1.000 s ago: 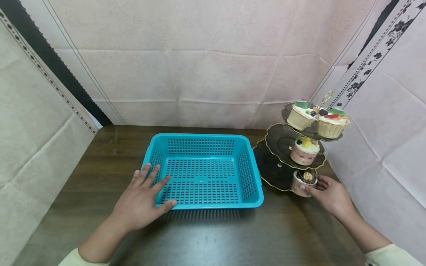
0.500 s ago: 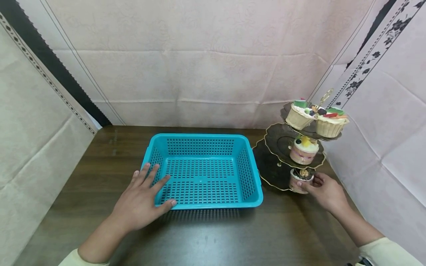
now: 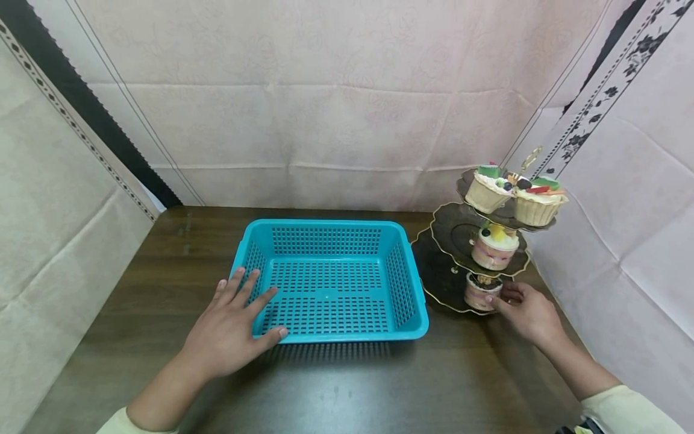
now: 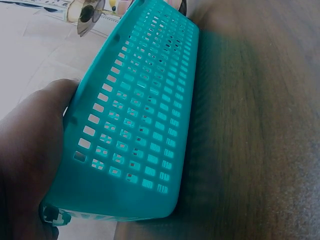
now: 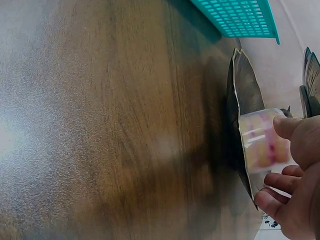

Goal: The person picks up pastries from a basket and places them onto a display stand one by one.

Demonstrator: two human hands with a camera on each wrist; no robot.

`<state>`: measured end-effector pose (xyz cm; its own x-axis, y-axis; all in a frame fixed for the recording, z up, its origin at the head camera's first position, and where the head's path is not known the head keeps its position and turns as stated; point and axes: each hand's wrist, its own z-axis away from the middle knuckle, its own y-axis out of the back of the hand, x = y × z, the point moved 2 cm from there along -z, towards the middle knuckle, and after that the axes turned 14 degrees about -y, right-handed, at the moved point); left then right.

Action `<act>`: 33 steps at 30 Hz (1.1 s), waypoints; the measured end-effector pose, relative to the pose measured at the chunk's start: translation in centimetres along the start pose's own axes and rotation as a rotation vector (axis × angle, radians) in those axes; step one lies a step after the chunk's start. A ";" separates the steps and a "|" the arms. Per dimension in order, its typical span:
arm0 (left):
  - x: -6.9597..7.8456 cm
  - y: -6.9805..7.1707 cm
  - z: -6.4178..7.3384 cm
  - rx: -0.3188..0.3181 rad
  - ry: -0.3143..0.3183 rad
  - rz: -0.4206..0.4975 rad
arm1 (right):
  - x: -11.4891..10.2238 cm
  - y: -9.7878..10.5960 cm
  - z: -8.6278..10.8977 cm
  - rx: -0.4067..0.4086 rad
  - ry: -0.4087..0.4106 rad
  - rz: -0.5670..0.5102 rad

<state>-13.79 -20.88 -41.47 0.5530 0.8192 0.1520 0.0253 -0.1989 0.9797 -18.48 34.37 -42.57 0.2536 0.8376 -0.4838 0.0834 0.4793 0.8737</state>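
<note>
My left hand (image 3: 230, 328) lies with spread, straight fingers on the near left corner of a turquoise plastic basket (image 3: 347, 334). In the left wrist view, the thumb rests along the basket's rim. My right hand (image 3: 528, 310) has its thumb on the front of a clear cake cup (image 3: 479, 295), with curled fingers at its right side. That cup, with a layered pink and cream filling (image 5: 262, 140), stands upright at the front of the lowest tier (image 3: 441, 280) of a dark, gold-rimmed dessert stand. Its dark topping is partly hidden by the tier above.
On the middle tier (image 3: 452, 232) is another cake cup (image 3: 494, 250) with yellow topping. Two fruit-topped cupcakes (image 3: 537, 208) sit on the top tier beside a gold handle (image 3: 531, 158). Patterned cloth (image 3: 325, 120) surrounds the brown wooden table (image 3: 325, 392).
The right hand and the cake cup have moved left and slightly back, further onto the lowest tier. My left hand and the basket have stayed in place.
</note>
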 end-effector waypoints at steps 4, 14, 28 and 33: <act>0.0 0.0 0.0 0.003 0.000 0.002 | 0.0 -0.1 0.3 -0.006 -0.017 -0.016; -0.3 0.1 0.4 -0.002 -0.001 0.000 | -1.6 -0.5 1.6 -0.045 -0.053 -0.012; -0.8 0.1 0.5 0.037 -0.053 0.027 | -6.7 -1.7 4.0 -0.119 0.103 -0.070; -0.8 1.0 -0.1 0.049 -0.076 0.043 | -8.9 -2.0 4.4 -0.136 0.203 -0.104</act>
<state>-14.29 -21.66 -40.63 0.6157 0.7668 0.1813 0.0399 -0.2601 0.9648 -16.62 24.80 -39.76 0.0507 0.8106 -0.5833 -0.0344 0.5852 0.8102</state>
